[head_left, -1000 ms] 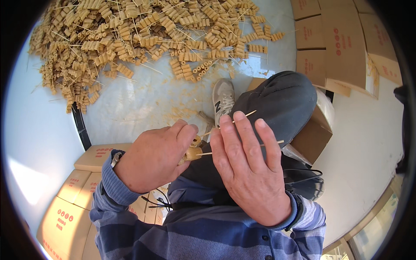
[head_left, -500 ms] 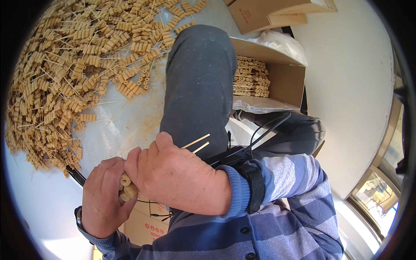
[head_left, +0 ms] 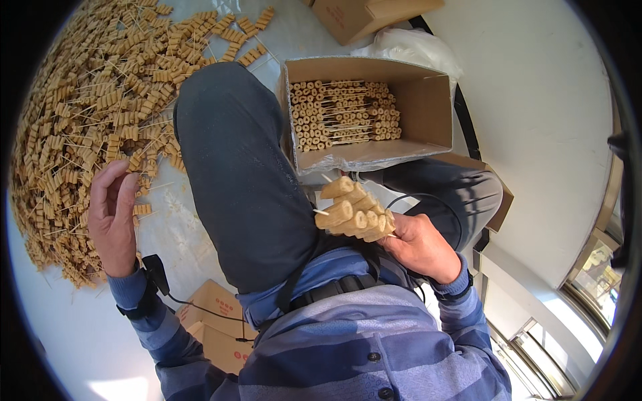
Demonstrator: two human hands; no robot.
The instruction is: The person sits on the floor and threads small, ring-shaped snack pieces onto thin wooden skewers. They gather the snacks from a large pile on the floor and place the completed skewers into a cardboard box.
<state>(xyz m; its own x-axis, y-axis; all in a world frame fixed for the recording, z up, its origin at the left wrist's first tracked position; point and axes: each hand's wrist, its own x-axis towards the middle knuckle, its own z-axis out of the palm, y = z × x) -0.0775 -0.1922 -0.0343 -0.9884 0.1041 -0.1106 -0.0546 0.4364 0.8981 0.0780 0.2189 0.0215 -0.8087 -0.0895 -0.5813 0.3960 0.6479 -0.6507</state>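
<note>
Over by the heaped skewers (head_left: pixel 80 127), the person's left hand (head_left: pixel 115 224) hangs loosely curled, perhaps just above them, while the right hand (head_left: pixel 426 248) grips skewered tan rolls (head_left: pixel 354 212) near the open carton (head_left: pixel 429 123).

Carton (head_left: pixel 428 113) open on top; room at right end, stacked skewers (head_left: pixel 311 117) filling rest. Near wall stands between interior and held bunch (head_left: pixel 358 215). Raised leg (head_left: pixel 234 174) blocks straight line from left fingers (head_left: pixel 100 190) to carton. Open strip of floor (head_left: pixel 179 227) between pile (head_left: pixel 73 147) and leg.
</note>
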